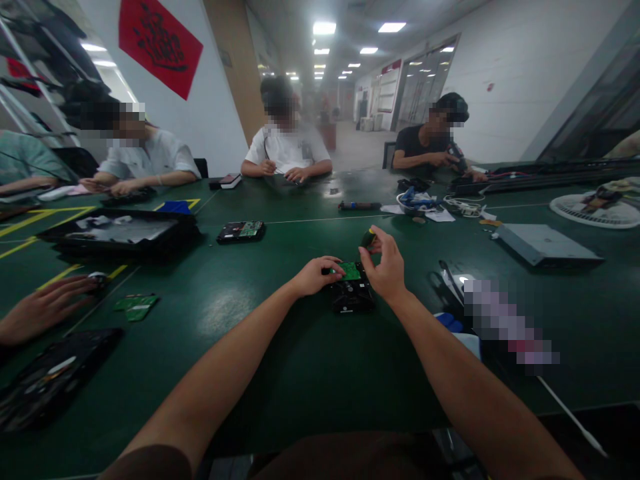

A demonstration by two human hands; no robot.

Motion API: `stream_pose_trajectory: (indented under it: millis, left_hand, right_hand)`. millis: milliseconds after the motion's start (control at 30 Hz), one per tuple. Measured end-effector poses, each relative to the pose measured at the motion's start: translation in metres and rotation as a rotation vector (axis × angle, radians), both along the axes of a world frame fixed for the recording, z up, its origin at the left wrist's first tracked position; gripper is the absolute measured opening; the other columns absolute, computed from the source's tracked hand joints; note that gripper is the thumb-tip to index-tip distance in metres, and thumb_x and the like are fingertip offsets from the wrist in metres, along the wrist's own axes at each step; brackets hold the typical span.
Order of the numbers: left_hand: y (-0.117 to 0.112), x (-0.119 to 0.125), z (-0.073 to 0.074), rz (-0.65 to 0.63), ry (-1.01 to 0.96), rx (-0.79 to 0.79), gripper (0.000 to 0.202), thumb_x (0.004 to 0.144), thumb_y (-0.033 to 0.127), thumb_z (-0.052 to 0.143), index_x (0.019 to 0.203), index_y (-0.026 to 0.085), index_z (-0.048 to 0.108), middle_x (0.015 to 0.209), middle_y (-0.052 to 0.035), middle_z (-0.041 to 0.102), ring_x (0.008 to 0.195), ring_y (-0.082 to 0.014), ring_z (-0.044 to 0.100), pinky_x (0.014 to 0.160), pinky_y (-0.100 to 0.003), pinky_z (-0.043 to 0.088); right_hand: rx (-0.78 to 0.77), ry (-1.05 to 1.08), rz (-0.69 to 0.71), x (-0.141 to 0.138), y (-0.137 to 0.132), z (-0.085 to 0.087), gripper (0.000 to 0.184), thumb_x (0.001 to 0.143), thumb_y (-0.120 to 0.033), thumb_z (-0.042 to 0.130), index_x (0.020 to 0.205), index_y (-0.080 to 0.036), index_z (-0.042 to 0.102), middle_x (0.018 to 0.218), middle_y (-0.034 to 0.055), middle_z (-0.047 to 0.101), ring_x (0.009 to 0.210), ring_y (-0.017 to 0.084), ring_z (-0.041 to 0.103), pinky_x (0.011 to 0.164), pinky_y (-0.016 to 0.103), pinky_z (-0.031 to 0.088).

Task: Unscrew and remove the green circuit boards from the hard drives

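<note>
A black hard drive with a green circuit board on top lies on the dark green table in front of me. My left hand rests at its left edge, fingers curled and pinched against the board's corner. My right hand hovers above the drive's right side, fingers closed on the dark handle of a small screwdriver that points down toward the board.
Another drive and a black tray lie further left. Loose green boards sit by a co-worker's hand. A grey box and cables are on the right. Three people sit across the table.
</note>
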State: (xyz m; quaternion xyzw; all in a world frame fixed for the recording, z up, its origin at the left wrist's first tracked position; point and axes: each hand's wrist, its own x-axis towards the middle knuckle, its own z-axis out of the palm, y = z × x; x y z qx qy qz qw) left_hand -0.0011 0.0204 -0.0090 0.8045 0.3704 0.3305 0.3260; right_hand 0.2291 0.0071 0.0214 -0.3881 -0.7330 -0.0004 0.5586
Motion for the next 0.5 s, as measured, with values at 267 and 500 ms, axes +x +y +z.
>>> stream_pose_trajectory:
  millis: [267,500]
  left_hand:
    - [-0.0017,0.0007,0.0017,0.004,0.003,0.005,0.013,0.090,0.026,0.072,0.100,0.021,0.079,0.132,-0.0106,0.066,0.127,-0.0253,0.060,0.115,-0.048,0.040]
    - [0.0001,0.0006,0.0009,0.009,0.004,-0.003,0.013,0.089,0.026,0.073,0.099,0.022,0.080,0.132,-0.0100,0.067,0.126,-0.0252,0.061,0.115,-0.049,0.041]
  right_hand:
    - [0.003,-0.011,0.011,-0.0006,0.0003,-0.0015,0.058,0.097,-0.027,0.056,0.152,-0.027,0.037,0.135,0.0133,0.060,0.103,0.026,0.069,0.092,0.050,0.063]
    - [-0.009,0.001,0.002,-0.0001,-0.0006,0.0005,0.055,0.096,-0.031,0.060,0.148,-0.029,0.043,0.126,0.0112,0.061,0.096,0.025,0.069,0.087,0.049,0.064]
